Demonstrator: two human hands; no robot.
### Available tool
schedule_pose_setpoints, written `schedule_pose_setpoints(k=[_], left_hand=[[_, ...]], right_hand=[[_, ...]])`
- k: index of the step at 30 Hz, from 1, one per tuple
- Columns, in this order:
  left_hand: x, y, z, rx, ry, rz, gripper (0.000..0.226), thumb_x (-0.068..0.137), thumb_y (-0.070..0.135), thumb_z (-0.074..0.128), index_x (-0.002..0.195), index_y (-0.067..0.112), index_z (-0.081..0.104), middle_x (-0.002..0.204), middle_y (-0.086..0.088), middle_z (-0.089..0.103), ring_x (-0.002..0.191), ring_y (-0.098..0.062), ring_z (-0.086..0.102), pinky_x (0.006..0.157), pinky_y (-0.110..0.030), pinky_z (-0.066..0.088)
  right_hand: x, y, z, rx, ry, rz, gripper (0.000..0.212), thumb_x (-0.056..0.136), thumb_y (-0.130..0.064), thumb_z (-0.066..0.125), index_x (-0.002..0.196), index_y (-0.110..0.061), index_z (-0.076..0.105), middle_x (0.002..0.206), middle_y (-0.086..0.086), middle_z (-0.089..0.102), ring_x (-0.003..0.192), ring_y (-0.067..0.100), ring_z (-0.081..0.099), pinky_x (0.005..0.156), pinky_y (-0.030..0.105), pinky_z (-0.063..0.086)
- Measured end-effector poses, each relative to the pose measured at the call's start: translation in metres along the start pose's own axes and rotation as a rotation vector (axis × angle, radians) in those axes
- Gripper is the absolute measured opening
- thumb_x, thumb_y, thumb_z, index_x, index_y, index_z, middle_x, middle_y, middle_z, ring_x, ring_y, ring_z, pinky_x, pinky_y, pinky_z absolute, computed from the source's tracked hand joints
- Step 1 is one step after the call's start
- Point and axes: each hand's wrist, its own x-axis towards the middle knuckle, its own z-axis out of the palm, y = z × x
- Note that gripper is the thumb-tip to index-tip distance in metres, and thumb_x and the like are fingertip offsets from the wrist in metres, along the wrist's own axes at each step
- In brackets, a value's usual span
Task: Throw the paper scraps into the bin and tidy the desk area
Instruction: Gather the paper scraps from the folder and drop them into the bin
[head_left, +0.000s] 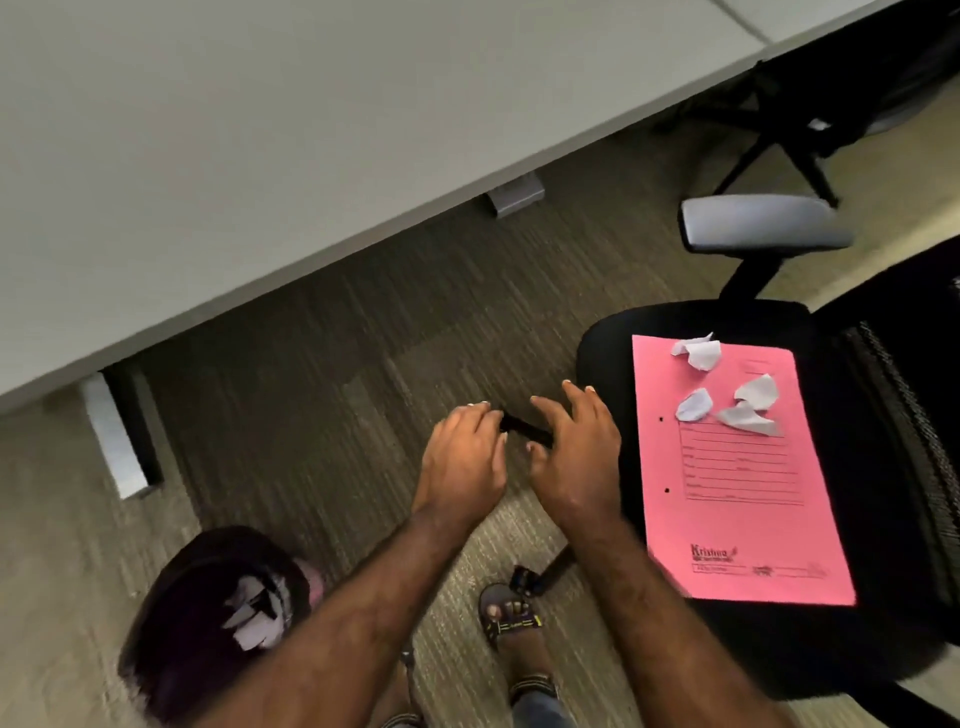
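While both forearms are reaching forward over the carpet, the scene is reading like this from the left edge across. Grey desk top (260, 130) is filling the upper left of the frame, one metal desk leg (122, 436) showing beneath its edge at the left. Dark bin (208, 613) is sitting on the carpet (337, 338) at lower left, with pale paper pieces (252, 616) lying inside it. Left hand (462, 462) is hovering near frame centre, fingers curled in around one end of a small black object (524, 428); right hand (576, 457) is pinching the other end with thumb and lower fingers, the index and middle fingers sticking out straight. What the black object is cannot be told; it is blurred and mostly covered. Below the hands, at bottom centre, a sandalled foot (511, 618) is standing on the carpet beside a chair castor. Black office chair (779, 649) is occupying the right side, its grey armrest (763, 223) up in the upper right. Pink folder (737, 493) is lying flat on the seat, and four crumpled white paper scraps (698, 353) are resting on the folder's upper part, well apart from the bin. Right hand's fingertips are sitting just beside the seat's front edge.
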Motion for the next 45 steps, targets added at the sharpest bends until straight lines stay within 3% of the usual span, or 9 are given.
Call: schedule_pose_setpoints(k=[12,15,23,26,29,34,45], left_hand=[[0.093,0.122,0.030,0.013,-0.026,0.286,0.034,0.089,0.024,0.069,0.120,0.009,0.068,0.127,-0.013,0.067,0.119,-0.031,0.062,0.099,-0.044,0.052],[0.111,0.144,0.036,0.039,-0.066,0.340,0.043,0.087,0.027,0.070,0.124,0.005,0.064,0.132,-0.017,0.062,0.127,-0.036,0.056,0.104,-0.047,0.048],[0.139,0.186,0.060,0.089,-0.229,0.425,0.084,0.091,0.041,0.066,0.158,0.011,0.027,0.168,-0.022,0.015,0.157,-0.036,0.012,0.125,-0.051,0.023],[0.149,0.194,0.071,0.089,-0.276,0.452,0.091,0.091,0.048,0.065,0.161,0.016,0.016,0.170,-0.020,0.002,0.158,-0.037,0.005,0.124,-0.054,0.021],[0.159,0.198,0.083,0.149,-0.305,0.493,0.097,0.090,0.054,0.064,0.162,0.021,0.010,0.170,-0.021,-0.002,0.157,-0.040,0.004,0.125,-0.058,0.019],[0.166,0.203,0.097,0.188,-0.323,0.560,0.092,0.090,0.050,0.064,0.162,0.024,0.012,0.170,-0.022,0.003,0.156,-0.041,0.011,0.125,-0.056,0.019],[0.159,0.206,0.094,0.237,-0.283,0.621,0.061,0.092,0.028,0.070,0.148,0.018,0.047,0.155,-0.018,0.044,0.137,-0.035,0.046,0.112,-0.050,0.040]], right_hand=[[0.062,0.116,-0.079,-0.029,0.168,0.165,0.069,0.071,-0.016,0.085,0.136,-0.026,0.063,0.153,0.009,0.048,0.146,0.034,0.037,0.118,0.054,0.034],[0.071,0.142,-0.093,-0.072,0.156,0.180,0.072,0.070,-0.016,0.085,0.137,-0.028,0.061,0.156,0.009,0.044,0.146,0.032,0.036,0.117,0.055,0.033],[0.077,0.196,-0.114,-0.089,-0.101,0.281,0.085,0.081,-0.023,0.081,0.155,-0.036,0.040,0.172,0.005,0.014,0.159,0.032,0.005,0.124,0.064,0.015],[0.079,0.209,-0.117,-0.090,-0.214,0.333,0.094,0.080,-0.013,0.077,0.158,-0.040,0.032,0.173,0.002,0.005,0.160,0.030,-0.002,0.124,0.066,0.010],[0.078,0.217,-0.117,-0.059,-0.277,0.360,0.098,0.078,-0.007,0.074,0.158,-0.043,0.031,0.174,0.001,0.004,0.160,0.030,-0.002,0.124,0.064,0.014],[0.070,0.226,-0.113,0.040,-0.229,0.375,0.088,0.079,0.004,0.069,0.153,-0.038,0.044,0.170,0.005,0.018,0.155,0.029,0.015,0.118,0.053,0.037],[0.069,0.227,-0.097,-0.004,-0.083,0.360,0.055,0.089,-0.001,0.072,0.139,-0.021,0.064,0.142,0.003,0.052,0.128,0.026,0.052,0.103,0.040,0.050]])
